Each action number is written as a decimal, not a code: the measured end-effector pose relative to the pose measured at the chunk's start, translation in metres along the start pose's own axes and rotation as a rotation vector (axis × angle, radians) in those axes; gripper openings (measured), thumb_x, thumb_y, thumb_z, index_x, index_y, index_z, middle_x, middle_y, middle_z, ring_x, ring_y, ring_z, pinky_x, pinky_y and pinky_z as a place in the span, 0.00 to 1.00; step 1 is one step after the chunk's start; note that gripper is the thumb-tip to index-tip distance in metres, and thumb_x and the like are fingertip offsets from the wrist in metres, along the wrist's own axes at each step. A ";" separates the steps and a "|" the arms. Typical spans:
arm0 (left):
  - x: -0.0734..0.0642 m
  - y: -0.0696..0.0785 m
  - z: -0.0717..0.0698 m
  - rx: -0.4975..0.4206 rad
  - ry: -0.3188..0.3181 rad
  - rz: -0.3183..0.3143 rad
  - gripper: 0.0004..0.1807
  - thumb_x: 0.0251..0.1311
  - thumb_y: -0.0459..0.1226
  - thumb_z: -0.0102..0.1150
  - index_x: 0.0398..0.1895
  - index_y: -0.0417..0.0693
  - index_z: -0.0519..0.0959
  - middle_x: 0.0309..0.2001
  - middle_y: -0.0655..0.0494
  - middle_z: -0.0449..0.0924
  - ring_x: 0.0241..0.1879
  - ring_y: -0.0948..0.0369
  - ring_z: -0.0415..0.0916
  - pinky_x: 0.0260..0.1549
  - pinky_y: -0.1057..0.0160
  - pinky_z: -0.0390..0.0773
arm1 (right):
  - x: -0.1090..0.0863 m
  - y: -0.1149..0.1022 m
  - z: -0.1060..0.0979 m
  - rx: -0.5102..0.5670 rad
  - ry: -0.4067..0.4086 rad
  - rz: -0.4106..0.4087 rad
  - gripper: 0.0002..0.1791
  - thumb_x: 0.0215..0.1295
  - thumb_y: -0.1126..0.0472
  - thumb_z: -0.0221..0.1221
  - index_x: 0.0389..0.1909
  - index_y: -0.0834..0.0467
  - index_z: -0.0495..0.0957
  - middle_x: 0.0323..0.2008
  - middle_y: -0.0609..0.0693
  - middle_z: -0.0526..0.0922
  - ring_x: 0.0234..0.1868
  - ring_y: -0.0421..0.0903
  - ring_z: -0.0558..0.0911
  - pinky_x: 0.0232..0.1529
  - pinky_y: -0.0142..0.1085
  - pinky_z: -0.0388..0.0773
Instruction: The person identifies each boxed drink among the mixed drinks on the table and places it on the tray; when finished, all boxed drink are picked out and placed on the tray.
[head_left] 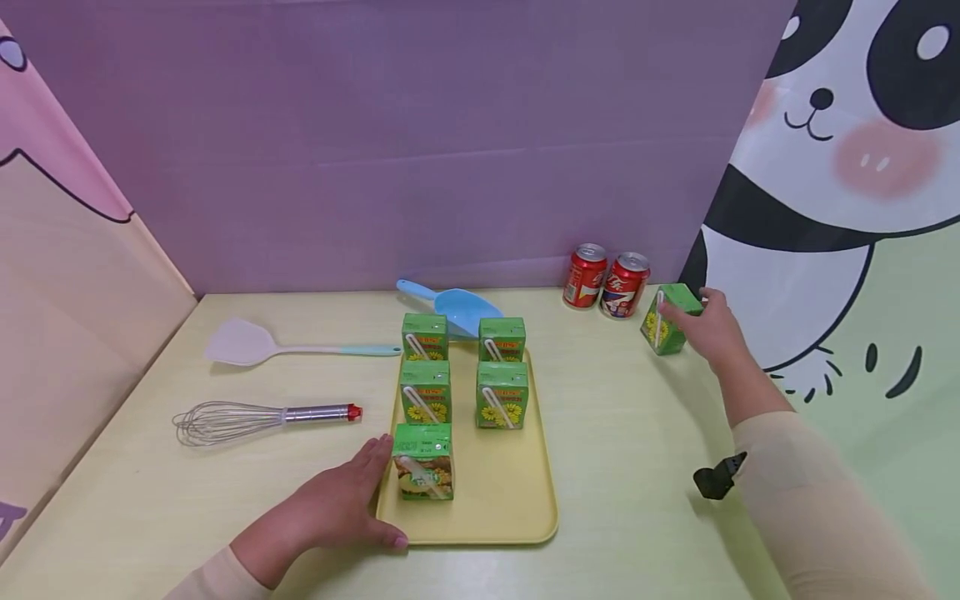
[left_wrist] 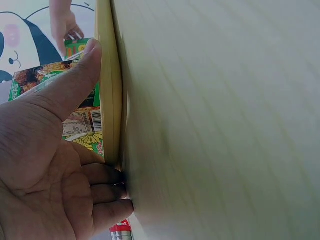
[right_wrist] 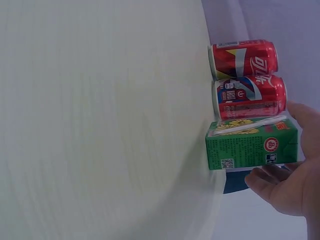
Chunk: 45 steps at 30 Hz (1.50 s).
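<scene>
At the back right, my right hand (head_left: 712, 329) grips a green drink carton (head_left: 663, 321), thumb on one side and fingers on the other. In the right wrist view the carton (right_wrist: 252, 145) stands beside the red cans, its straw along one face. My left hand (head_left: 337, 504) rests against the left side of a yellow tray (head_left: 502, 508), fingers fairly straight and thumb at its near rim. Several matching green cartons (head_left: 502, 396) stand on the tray in two columns. The nearest carton (head_left: 423, 467), with a brown picture on its front, is beside my left fingers.
Two red soda cans (head_left: 585, 275) stand by the back wall, left of the held carton. A blue scoop (head_left: 465, 308) lies behind the tray. On the left are a spatula (head_left: 247, 342) and a wire whisk (head_left: 255, 421). A panda-printed wall (head_left: 847, 275) borders the right.
</scene>
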<state>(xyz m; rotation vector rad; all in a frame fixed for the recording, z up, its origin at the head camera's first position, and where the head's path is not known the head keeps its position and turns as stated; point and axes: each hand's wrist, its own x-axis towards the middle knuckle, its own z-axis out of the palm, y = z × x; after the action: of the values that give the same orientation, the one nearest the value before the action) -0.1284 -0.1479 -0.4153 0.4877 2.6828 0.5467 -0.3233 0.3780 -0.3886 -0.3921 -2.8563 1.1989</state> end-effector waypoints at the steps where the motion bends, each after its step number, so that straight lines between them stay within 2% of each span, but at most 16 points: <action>1: 0.000 0.000 0.000 0.001 0.000 0.000 0.71 0.35 0.66 0.73 0.78 0.40 0.49 0.78 0.43 0.49 0.76 0.47 0.50 0.65 0.42 0.66 | 0.001 0.001 0.001 0.003 -0.005 0.008 0.62 0.62 0.26 0.49 0.76 0.67 0.32 0.73 0.73 0.50 0.69 0.71 0.59 0.66 0.64 0.62; 4: 0.001 0.001 0.000 0.005 -0.002 -0.003 0.71 0.35 0.66 0.73 0.78 0.40 0.49 0.78 0.44 0.49 0.76 0.47 0.50 0.65 0.42 0.66 | 0.002 0.003 0.002 -0.005 0.000 0.016 0.58 0.65 0.29 0.49 0.76 0.68 0.37 0.71 0.73 0.54 0.68 0.69 0.61 0.66 0.63 0.63; 11: 0.001 0.004 -0.001 0.008 -0.005 -0.008 0.71 0.35 0.66 0.73 0.78 0.41 0.49 0.78 0.45 0.49 0.76 0.48 0.49 0.65 0.43 0.66 | 0.001 0.006 0.003 -0.100 0.039 0.017 0.49 0.69 0.34 0.47 0.73 0.70 0.50 0.65 0.71 0.64 0.63 0.67 0.66 0.62 0.60 0.68; 16: 0.000 0.004 -0.001 0.003 -0.003 -0.011 0.71 0.35 0.66 0.73 0.78 0.41 0.49 0.78 0.44 0.49 0.76 0.47 0.50 0.66 0.43 0.66 | -0.001 0.005 0.001 -0.148 0.077 -0.016 0.46 0.70 0.36 0.48 0.71 0.70 0.53 0.63 0.71 0.67 0.60 0.66 0.69 0.60 0.60 0.71; 23: 0.000 0.004 0.001 0.013 0.003 -0.008 0.71 0.35 0.66 0.74 0.77 0.40 0.49 0.78 0.44 0.49 0.76 0.47 0.50 0.66 0.43 0.66 | -0.011 -0.005 -0.001 -0.145 0.082 -0.059 0.46 0.69 0.35 0.48 0.71 0.69 0.55 0.62 0.70 0.68 0.57 0.65 0.69 0.55 0.58 0.74; 32: -0.001 0.003 0.000 0.005 0.003 -0.010 0.71 0.34 0.66 0.74 0.77 0.39 0.49 0.77 0.42 0.49 0.75 0.46 0.51 0.66 0.42 0.65 | -0.042 -0.044 -0.002 -0.144 0.050 -0.173 0.40 0.68 0.38 0.50 0.66 0.67 0.61 0.57 0.67 0.71 0.51 0.61 0.72 0.44 0.49 0.77; 39: -0.001 0.003 0.000 0.009 -0.001 -0.007 0.71 0.35 0.66 0.73 0.77 0.39 0.49 0.77 0.41 0.49 0.75 0.46 0.51 0.66 0.43 0.66 | -0.070 -0.067 0.004 -0.131 -0.020 -0.263 0.36 0.68 0.41 0.53 0.65 0.63 0.63 0.57 0.64 0.73 0.53 0.60 0.74 0.46 0.49 0.80; 45: 0.000 0.003 0.000 0.008 -0.001 -0.006 0.71 0.35 0.66 0.73 0.77 0.39 0.49 0.77 0.41 0.49 0.76 0.46 0.51 0.66 0.43 0.65 | -0.098 -0.082 0.013 -0.120 -0.095 -0.307 0.31 0.68 0.44 0.55 0.63 0.60 0.65 0.54 0.60 0.75 0.53 0.58 0.74 0.44 0.44 0.81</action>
<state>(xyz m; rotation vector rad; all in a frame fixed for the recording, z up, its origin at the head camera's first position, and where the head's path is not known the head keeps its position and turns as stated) -0.1273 -0.1451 -0.4137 0.4813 2.6862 0.5336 -0.2484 0.2910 -0.3324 0.1040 -2.9326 1.0198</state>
